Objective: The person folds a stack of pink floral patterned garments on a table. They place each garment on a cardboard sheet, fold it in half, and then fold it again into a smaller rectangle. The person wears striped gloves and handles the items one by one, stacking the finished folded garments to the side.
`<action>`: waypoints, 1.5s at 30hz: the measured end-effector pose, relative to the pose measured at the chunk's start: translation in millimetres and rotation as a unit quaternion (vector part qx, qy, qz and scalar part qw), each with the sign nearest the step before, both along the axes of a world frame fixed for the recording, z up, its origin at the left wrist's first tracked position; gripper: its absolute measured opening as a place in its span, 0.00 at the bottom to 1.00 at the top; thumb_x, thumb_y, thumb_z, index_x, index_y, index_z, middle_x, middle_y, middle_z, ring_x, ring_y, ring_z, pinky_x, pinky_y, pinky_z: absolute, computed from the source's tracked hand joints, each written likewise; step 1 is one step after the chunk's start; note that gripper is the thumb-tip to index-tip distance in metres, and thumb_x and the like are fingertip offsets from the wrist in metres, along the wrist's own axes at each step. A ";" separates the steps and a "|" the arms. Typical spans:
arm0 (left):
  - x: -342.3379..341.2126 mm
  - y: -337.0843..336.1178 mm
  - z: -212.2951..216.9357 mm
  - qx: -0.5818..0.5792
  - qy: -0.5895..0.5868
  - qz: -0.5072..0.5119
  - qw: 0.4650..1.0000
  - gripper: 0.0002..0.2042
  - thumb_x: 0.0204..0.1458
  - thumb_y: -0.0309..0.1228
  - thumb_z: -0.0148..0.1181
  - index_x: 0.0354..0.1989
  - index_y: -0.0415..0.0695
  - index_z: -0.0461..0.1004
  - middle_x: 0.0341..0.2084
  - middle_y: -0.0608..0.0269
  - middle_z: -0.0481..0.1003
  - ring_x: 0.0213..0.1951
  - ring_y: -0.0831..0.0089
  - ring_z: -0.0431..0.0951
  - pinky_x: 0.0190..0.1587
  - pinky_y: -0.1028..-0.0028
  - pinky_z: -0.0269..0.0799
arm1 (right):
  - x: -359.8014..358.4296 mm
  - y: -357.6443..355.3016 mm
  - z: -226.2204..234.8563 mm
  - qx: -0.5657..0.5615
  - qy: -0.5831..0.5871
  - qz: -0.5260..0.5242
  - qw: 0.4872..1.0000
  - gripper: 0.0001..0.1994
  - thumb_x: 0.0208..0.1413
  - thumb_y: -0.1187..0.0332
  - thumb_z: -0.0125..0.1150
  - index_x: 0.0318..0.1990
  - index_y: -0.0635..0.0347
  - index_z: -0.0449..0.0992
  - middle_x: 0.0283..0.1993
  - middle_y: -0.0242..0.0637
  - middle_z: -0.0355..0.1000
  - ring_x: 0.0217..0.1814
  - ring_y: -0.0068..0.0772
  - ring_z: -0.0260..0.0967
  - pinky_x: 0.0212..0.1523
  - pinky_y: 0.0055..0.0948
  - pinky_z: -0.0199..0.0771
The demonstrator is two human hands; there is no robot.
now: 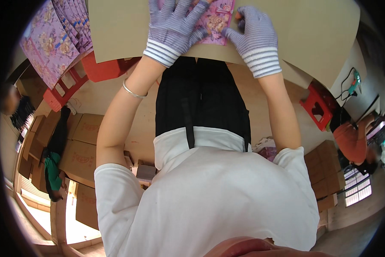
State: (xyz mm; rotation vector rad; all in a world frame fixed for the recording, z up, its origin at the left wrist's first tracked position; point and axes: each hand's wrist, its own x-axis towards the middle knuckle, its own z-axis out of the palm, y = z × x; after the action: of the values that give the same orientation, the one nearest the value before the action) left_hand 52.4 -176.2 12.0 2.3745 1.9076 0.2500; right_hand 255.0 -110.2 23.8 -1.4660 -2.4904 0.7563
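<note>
Lying open with its fingers spread, the left hand (pixel 171 29) rests palm down over the left part of a pink-purple floral piece (pixel 217 23), its thumb laid across the printed face; the furthest fingertips run out of view. The right hand (pixel 256 34) is half curled at the piece's right side, thumb pointing at that border; whether it pinches anything I cannot tell. Both wear striped knit gloves.

The floral piece lies on the drab surface (pixel 321 34), close to the middle of its near edge, the far part cut off. It looks like thin, smooth card or paper: probably light, fairly stiff when flat, quick to crease, and apt to slide under knit fabric. The side borders seem the best hold, with a flat palm steadying the face.

Past the surface's left edge sits a fanned pile of similar floral pieces (pixel 51 47), with a red stool (pixel 104 67) below the near left corner. Beyond the right edge are another red stool (pixel 319 107) and a green corded tool (pixel 354 83).
</note>
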 end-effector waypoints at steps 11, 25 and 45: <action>-21.2 26.5 0.4 -0.119 -0.068 -0.149 0.979 0.38 0.46 0.53 0.58 0.67 0.54 0.62 0.73 0.60 0.50 0.74 0.58 0.45 0.73 0.47 0.32 | -6.8 5.5 11.7 -0.062 -0.044 0.021 0.997 0.22 0.38 0.62 0.76 0.40 0.56 0.71 0.36 0.39 0.70 0.42 0.45 0.67 0.44 0.42 0.68; -118.0 331.7 -10.5 0.149 0.013 -0.190 0.970 0.34 0.56 0.47 0.50 0.69 0.42 0.55 0.70 0.49 0.53 0.72 0.51 0.50 0.70 0.42 0.39 | -4.3 5.1 13.6 -0.146 0.008 -0.014 0.989 0.22 0.34 0.66 0.76 0.39 0.56 0.72 0.35 0.38 0.71 0.40 0.47 0.66 0.43 0.43 0.66; -17.0 57.2 2.2 0.030 -0.127 -0.015 0.991 0.28 0.54 0.34 0.53 0.65 0.44 0.63 0.68 0.52 0.58 0.69 0.47 0.55 0.69 0.43 0.43 | 133.3 56.0 29.5 0.121 0.139 -0.304 0.935 0.17 0.58 0.66 0.62 0.52 0.65 0.74 0.46 0.45 0.77 0.50 0.37 0.74 0.52 0.34 0.73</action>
State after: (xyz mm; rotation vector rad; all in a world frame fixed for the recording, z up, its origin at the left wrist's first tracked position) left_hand 35.4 -119.0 14.2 2.2767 1.7716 0.5845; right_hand 388.2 -54.3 53.3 -1.7467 -1.6999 0.4724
